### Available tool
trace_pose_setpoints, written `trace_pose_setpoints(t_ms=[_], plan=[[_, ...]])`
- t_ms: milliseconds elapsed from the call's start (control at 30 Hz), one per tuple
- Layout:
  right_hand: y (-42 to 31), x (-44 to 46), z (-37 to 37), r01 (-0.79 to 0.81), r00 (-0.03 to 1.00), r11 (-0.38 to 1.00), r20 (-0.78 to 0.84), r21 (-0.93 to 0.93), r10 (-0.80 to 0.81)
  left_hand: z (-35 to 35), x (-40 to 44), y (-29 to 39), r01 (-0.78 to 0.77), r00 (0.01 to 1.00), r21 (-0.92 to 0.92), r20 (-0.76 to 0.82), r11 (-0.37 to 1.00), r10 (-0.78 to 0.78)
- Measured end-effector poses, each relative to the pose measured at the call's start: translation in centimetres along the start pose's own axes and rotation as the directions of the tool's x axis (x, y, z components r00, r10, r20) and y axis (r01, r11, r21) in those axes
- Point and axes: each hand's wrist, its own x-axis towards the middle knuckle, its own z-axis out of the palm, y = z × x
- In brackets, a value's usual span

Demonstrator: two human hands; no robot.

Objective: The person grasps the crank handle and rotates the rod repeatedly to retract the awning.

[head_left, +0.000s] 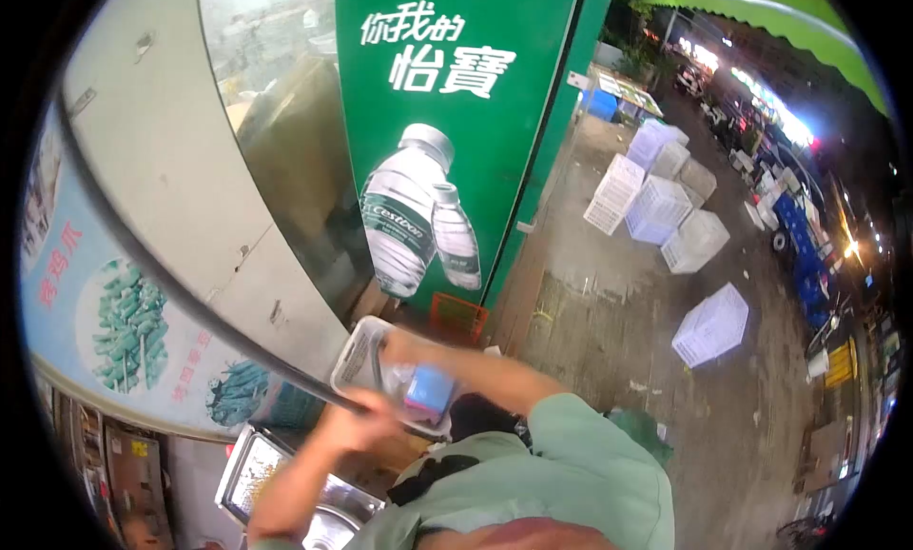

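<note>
Left hand (369,422): beside the basket (354,358), fingers apparently curled at the end of a black rod (242,345); whether it gripped the rod could not be told.
Right hand (404,348): reached across the basket's upper part, blurred; how far open it was, and any hold, could not be told.
Basket: located between the green cabinet (514,169) and the person's body, tilted in this view; support not visible.
Basket contents: a blue packet (430,388) and some clear material, too blurred to name.
Step in hand: judged to be handling of the basket or its load, with both hands close together.
Next move: judged to call for a sure hold on the basket, kept level, with the rod clear of the rim.
Left side: a metal tray (234,466) lay below the sign (181,350), near the left forearm.
Cabinet foot: an orange crate (459,317) stood just beyond the basket.
Outer ground: pale crates (658,207) stood clustered, with one crate (711,326) apart from them.
</note>
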Motion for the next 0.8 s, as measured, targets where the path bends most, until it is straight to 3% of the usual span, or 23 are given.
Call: trace_pose_setpoints(t_ms=[33,67,100,133,167,200,233,267,300,333,367,400,433,467,500,533,567,600,633,667,700,767,800], plan=[[2.5,-0.9,-1.0,-0.223,0.972,0.974,-0.073,0.028,0.225,-2.8,-0.8,-3.0,-0.066,0.927,-0.177,-0.374,0.982,-0.005],[4.7,-1.3,-2.4,-0.426,0.894,0.902,-0.124,0.063,0.431,-8.0,-0.3,-4.4,-0.096,0.884,-0.526,-0.436,0.845,-0.171],[5.6,-1.8,-2.8,-0.611,0.765,0.783,-0.167,0.116,0.622,-12.1,0.0,-6.1,-0.096,0.878,-0.541,-0.441,0.835,-0.185],[1.5,-1.6,0.6,-0.703,0.709,0.703,-0.174,-0.106,0.683,-14.0,1.7,-8.0,-0.143,0.821,-0.586,-0.520,0.797,-0.235],[2.3,-2.7,4.8,-0.440,0.890,0.891,-0.190,-0.111,0.415,-14.7,3.7,-9.5,-0.200,0.753,-0.625,-0.591,0.755,-0.289],[-0.5,-1.1,7.1,-0.505,0.860,0.863,0.102,0.027,0.500,-12.1,6.5,-8.7,-0.012,0.668,-0.357,-0.698,0.934,-0.258],[0.3,0.1,10.2,-0.468,0.862,0.884,0.223,0.008,0.454,-7.9,9.4,-7.4,0.217,0.600,-0.050,-0.781,0.975,-0.174],[0.2,0.5,9.4,-0.459,0.869,0.888,0.214,0.012,0.446,-3.8,9.9,-6.3,0.181,0.728,0.144,-0.685,0.973,-0.034],[0.6,0.8,7.0,-0.201,0.976,0.979,0.081,-0.013,0.202,-0.2,8.6,-5.0,0.007,0.843,0.267,-0.519,0.964,0.138],[1.1,1.4,3.3,0.067,0.997,0.995,-0.037,-0.075,-0.070,2.3,6.8,-1.7,-0.290,0.879,0.366,-0.262,0.884,0.397],[2.6,3.0,0.5,-0.444,0.896,0.877,-0.071,-0.181,0.439,3.2,5.6,1.7,-0.567,0.781,0.374,-0.040,0.734,0.623],[4.2,4.5,-2.3,-0.805,0.553,0.505,-0.085,-0.312,0.829,0.5,2.9,-1.5,-0.383,0.912,0.144,-0.098,0.913,0.398],[5.6,3.2,-2.3,-0.810,0.551,0.505,-0.092,-0.297,0.830,-2.1,0.3,-4.7,-0.162,0.978,-0.111,-0.149,0.981,0.145],[7.0,1.8,-2.7,-0.758,0.652,0.642,-0.106,-0.117,0.751,-5.1,0.6,-3.3,-0.079,0.919,-0.260,-0.393,0.962,-0.031],[8.0,-0.1,-2.2,-0.661,0.738,0.747,-0.128,0.062,0.663,-9.6,1.3,-5.5,-0.146,0.840,-0.382,-0.535,0.913,-0.090],[8.1,-1.9,-1.6,-0.531,0.803,0.814,-0.167,0.235,0.572,-12.2,2.6,-5.3,-0.087,0.767,-0.421,-0.606,0.903,-0.209],[0.1,-1.0,1.2,-0.723,0.681,0.686,-0.247,-0.081,0.689,-13.8,4.4,-6.0,-0.134,0.745,-0.473,-0.628,0.871,-0.226],[3.6,-1.9,5.0,-0.532,0.847,0.836,-0.067,-0.134,0.528,-13.8,7.2,-7.9,-0.098,0.667,-0.449,-0.692,0.888,-0.275],[3.3,-1.9,4.6,-0.532,0.846,0.834,-0.064,-0.146,0.529,-10.5,9.6,-6.9,0.105,0.614,-0.247,-0.746,0.963,-0.258],[3.0,-0.9,3.8,-0.576,0.809,0.800,-0.028,0.166,0.588,-4.0,10.6,-1.8,0.137,0.765,-0.017,-0.634,0.990,-0.116],[2.5,0.3,3.0,-0.571,0.777,0.679,0.035,0.461,0.629,-1.2,9.6,-2.7,0.034,0.815,-0.046,-0.577,0.998,-0.054],[1.3,2.9,0.3,-0.448,0.733,0.219,0.216,0.867,0.645,1.5,6.4,-3.5,-0.084,0.899,-0.232,-0.437,0.969,-0.027],[3.1,3.8,-4.4,-0.718,0.655,0.595,0.060,0.361,0.754,1.0,4.2,-3.2,-0.078,0.937,-0.375,-0.344,0.924,-0.060]])
